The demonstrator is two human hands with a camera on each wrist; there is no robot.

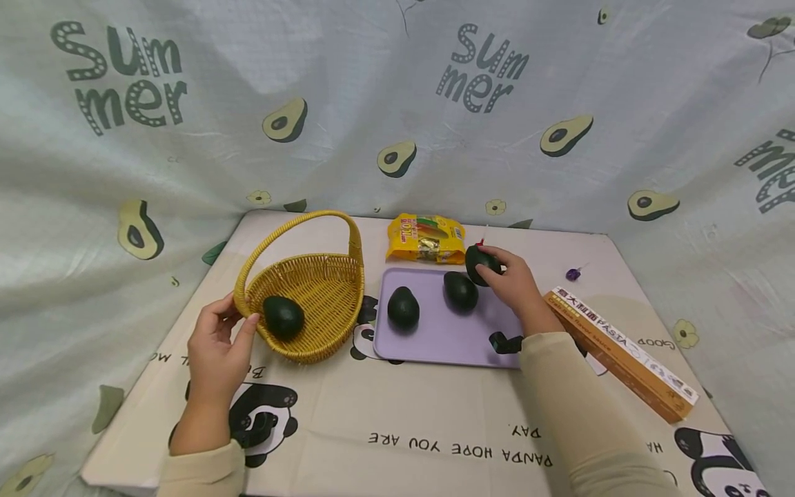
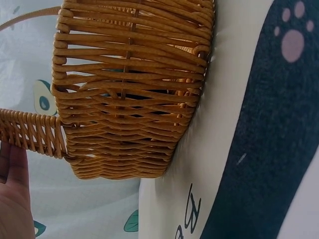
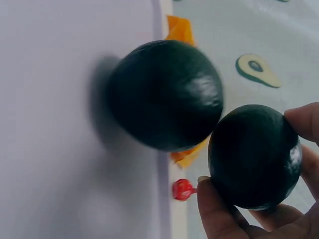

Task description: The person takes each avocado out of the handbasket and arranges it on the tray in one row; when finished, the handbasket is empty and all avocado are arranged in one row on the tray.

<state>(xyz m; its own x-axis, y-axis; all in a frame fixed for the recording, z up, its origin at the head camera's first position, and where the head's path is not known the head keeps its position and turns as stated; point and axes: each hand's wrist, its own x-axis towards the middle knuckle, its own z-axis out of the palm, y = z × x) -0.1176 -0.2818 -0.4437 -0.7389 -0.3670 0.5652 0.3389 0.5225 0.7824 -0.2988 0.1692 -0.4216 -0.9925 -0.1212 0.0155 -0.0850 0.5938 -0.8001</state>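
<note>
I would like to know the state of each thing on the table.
Wicker basket: upright, left hand gripping its handle
Basket avocado: lying inside
Leftmost tray avocado: lying
Other tray avocado: lying
Held avocado: pinched by right hand
Lilac tray: flat
Yellow packet: lying; seal unclear
Pasta box: lying flat
Purple lollipop: lying
Red lollipop: partly hidden

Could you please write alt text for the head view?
A person's right hand holds a dark green avocado by the rim of a lilac tray with two more avocados, while the left hand holds the handle of a yellow wicker basket containing another avocado.
</note>
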